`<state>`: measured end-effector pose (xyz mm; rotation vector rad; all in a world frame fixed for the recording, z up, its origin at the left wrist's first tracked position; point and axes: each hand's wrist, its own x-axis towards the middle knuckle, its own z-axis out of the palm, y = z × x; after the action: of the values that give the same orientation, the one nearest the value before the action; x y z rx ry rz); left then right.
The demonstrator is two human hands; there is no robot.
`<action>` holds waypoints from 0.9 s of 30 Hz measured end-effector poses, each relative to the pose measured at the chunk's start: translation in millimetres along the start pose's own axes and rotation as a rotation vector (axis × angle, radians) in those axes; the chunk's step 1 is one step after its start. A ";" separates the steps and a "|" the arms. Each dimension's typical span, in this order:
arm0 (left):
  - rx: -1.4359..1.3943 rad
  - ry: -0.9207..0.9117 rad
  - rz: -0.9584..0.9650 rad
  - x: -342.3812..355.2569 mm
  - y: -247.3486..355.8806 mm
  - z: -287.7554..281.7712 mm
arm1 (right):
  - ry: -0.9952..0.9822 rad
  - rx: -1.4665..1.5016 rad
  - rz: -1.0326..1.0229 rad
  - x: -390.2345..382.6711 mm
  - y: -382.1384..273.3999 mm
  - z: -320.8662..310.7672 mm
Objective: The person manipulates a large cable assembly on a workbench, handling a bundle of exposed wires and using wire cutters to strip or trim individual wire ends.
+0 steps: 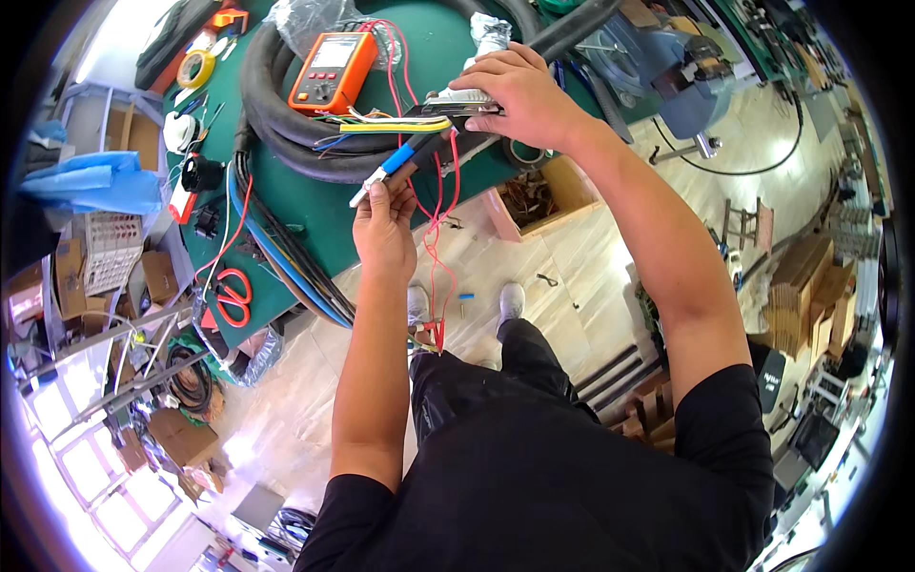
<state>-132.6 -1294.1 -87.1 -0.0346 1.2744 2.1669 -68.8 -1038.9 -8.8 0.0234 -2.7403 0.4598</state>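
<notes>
My left hand [386, 229] pinches the white end of a thick wire with a blue sleeve [397, 158] near the front edge of the green table. To its upper right, my right hand [534, 100] is closed around a dark and silver connector-like part [462, 99]; its far side is hidden by my fingers. Thin yellow, white and green wires [386, 126] run left from that part. Behind them an orange handheld meter [334, 72] rests on a coiled thick black cable [259, 86]. Red test leads [435, 250] hang over the table edge.
Red-handled scissors [233, 297], a bundle of black and blue wires [286, 262] and a yellow tape roll [195, 70] lie on the table's left side. An open wooden box [562, 195] stands below the front edge. Cardboard boxes [805, 286] are stacked at right.
</notes>
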 end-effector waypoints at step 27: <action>1.789 -0.053 0.178 -13.6 26.3 69.0 | -0.006 0.031 0.035 3.3 1.8 7.5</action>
<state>-116.2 -1254.7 -25.4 0.8288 2.6782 0.4561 -74.6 -1039.4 -14.8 -0.0156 -2.7434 0.5129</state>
